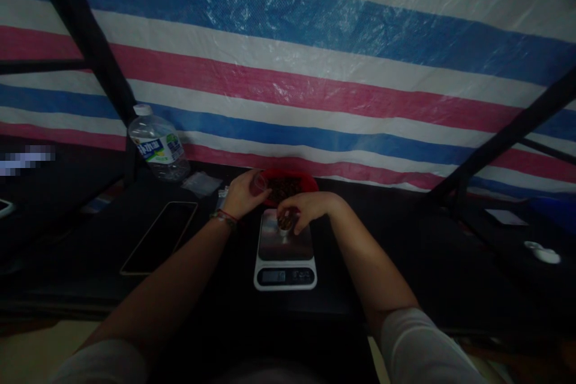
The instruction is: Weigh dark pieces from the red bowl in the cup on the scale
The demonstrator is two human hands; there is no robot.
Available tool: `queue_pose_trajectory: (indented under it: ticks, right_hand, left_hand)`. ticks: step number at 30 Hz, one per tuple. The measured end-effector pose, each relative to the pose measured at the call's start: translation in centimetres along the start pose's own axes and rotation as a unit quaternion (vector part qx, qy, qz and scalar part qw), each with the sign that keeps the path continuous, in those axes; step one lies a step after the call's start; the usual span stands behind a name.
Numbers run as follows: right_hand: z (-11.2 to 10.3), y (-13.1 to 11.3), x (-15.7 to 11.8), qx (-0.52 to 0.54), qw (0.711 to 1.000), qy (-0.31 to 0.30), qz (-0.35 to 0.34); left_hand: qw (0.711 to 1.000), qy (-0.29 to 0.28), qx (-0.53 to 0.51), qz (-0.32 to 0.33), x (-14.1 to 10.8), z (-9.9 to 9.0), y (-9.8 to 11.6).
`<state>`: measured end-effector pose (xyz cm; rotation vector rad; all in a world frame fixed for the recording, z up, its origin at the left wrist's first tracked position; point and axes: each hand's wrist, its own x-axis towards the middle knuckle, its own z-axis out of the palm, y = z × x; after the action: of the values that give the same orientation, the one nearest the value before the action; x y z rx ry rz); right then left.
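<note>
Striped red, white and blue tarpaulin (315, 60) hangs behind the dark counter (405, 264). Right hand (306, 209) pinches down over a small round cup (285, 225) sitting on the white digital kitchen scale (285, 249). Left hand (243, 192) grips a small clear cup (260, 182) beside the red bowl (290, 183), just behind the scale.

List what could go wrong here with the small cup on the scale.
1. The right hand rests on the small cup on the scale; its weight may skew the reading.
2. The cup sits near the plate's back edge, so a nudge might tip it toward the red bowl.
3. The left hand holds a clear cup over the bowl's rim; contents might spill.
</note>
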<state>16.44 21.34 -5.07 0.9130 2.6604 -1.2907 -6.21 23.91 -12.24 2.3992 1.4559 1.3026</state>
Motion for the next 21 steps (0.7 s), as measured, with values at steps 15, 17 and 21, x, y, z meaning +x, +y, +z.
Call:
queue_pose_trajectory:
  ticks: [15,17,21]
  right_hand:
    - [-0.7,0.4,-0.9,0.096,0.984,0.145,-0.028]
    - [-0.8,0.7,-0.9,0.1,0.977,0.186,-0.033]
    - [-0.9,1.7,-0.5,0.121,0.96,0.247,-0.054]
  left_hand:
    - [0.999,-0.039,-0.012,-0.008,-0.1,0.6,0.6]
    - [0.999,-0.045,-0.014,-0.002,-0.2,0.8,0.7]
    - [0.998,-0.056,-0.023,0.01,-0.3,0.9,0.8]
